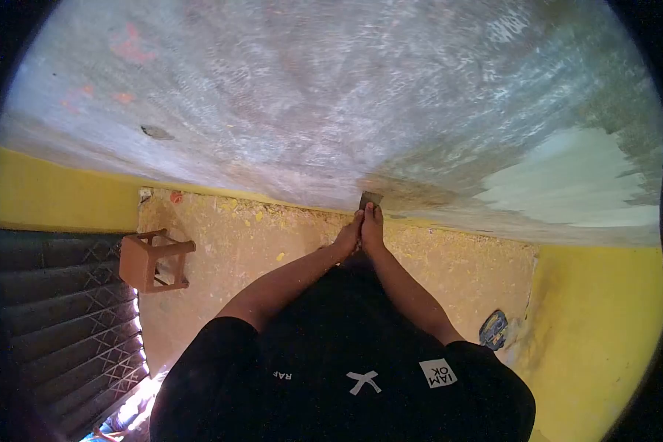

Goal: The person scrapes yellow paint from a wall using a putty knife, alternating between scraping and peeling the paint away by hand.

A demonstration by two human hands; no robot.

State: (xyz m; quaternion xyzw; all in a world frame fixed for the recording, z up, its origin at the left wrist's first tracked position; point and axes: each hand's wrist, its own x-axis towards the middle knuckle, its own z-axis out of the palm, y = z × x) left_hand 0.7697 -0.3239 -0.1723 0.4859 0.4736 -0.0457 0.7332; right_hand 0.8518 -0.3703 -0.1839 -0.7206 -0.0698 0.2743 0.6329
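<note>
We seem to be rubbing the wall (287,110): our right hand (373,230) grasps a small dark pad (371,198), left of the white patch (567,180). Our left hand (347,237) meets it, grip unclear. Another stroke calls for even pressure.

Near the frame's centre, a person's bare right hand (373,230) holds a small, flat, dark grey rectangular piece (372,197) at the mottled grey wall's (287,96) lower edge, the bare left hand (348,239) beside it. A pale, ragged-edged patch (567,177) spreads right; a brown plastic stool (138,263) is left.
</note>
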